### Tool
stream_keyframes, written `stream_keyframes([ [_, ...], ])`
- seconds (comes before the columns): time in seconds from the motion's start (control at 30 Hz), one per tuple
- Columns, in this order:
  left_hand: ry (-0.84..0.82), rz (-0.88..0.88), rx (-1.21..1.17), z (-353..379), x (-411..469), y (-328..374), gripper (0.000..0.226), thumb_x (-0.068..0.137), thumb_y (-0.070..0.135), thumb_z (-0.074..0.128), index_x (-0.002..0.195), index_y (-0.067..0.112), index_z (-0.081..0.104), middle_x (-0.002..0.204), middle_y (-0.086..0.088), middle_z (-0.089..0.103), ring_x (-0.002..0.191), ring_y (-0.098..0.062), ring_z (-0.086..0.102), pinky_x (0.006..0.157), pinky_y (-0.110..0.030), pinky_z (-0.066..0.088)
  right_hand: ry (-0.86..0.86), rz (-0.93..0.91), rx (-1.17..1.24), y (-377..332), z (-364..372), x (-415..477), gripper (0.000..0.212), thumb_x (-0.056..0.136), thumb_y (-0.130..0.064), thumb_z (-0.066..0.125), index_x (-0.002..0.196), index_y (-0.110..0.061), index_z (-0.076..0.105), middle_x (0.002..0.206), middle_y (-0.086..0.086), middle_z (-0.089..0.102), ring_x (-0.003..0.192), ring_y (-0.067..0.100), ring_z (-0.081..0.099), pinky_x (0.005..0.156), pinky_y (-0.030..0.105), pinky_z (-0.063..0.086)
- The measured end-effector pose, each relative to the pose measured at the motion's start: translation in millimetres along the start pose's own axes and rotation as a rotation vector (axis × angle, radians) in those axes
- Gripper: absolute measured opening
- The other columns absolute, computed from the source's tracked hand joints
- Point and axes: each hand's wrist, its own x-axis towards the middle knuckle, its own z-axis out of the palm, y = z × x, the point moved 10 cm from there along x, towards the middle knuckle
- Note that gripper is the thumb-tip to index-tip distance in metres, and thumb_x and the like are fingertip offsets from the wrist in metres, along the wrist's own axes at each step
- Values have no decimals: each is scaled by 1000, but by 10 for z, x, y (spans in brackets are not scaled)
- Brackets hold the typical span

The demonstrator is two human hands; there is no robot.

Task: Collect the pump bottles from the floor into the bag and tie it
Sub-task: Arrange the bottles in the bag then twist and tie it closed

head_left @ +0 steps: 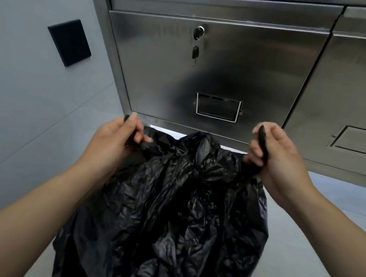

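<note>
A full, crinkled black plastic bag (170, 227) fills the lower middle of the head view and stands on the grey floor. Its top is gathered into a twisted knot near the middle. My left hand (114, 142) is shut on the bag's left top corner, pulling it out to the left. My right hand (275, 155) is shut on the right top corner, stretched out to the right. No pump bottles show; whatever is inside the bag is hidden by the plastic.
A stainless steel cabinet (248, 65) stands right behind the bag, with a lock and hanging key (197, 42) and a label holder (217, 107). A grey wall with a black plate (69, 42) is at the left. Grey floor (324, 268) lies to the right.
</note>
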Motion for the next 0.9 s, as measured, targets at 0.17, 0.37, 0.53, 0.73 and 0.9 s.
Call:
stream_keyframes([
  [0.17, -206, 303, 355, 634, -170, 328, 27, 93, 32, 45, 70, 30, 58, 56, 9, 53, 59, -8, 56, 68, -19, 46, -237, -165, -242, -128, 735, -235, 20, 90, -31, 42, 84, -17, 55, 53, -3, 55, 47, 10, 46, 52, 19, 41],
  [0.37, -322, 334, 551, 688, -325, 132, 24, 90, 42, 43, 73, 29, 54, 54, 17, 47, 50, 1, 40, 51, -10, 30, -376, -21, -298, 142, 831, -378, 21, 97, -19, 40, 85, -9, 54, 51, -10, 45, 39, 4, 35, 41, 13, 30],
  [0.53, -478, 272, 651, 613, -521, -129, 26, 91, 42, 42, 70, 32, 51, 61, 17, 49, 56, 1, 42, 56, -12, 32, -588, 90, -467, 490, 809, -693, 22, 97, -13, 43, 78, -17, 52, 56, -17, 45, 48, -1, 40, 51, 8, 34],
  [0.73, -448, 239, 857, 315, -706, -466, 26, 89, 44, 40, 69, 29, 48, 62, 19, 53, 56, 3, 45, 57, -10, 32, -453, 165, -409, 699, 445, -751, 22, 98, -14, 41, 77, -17, 48, 54, -17, 40, 43, -1, 36, 44, 6, 32],
  [0.9, -348, 178, 927, -102, -604, -486, 23, 89, 40, 42, 70, 29, 50, 60, 18, 53, 55, 0, 44, 55, -13, 32, -331, 192, -435, 688, 39, -679, 22, 97, -8, 39, 76, -10, 45, 52, -12, 37, 40, -1, 30, 41, 7, 27],
])
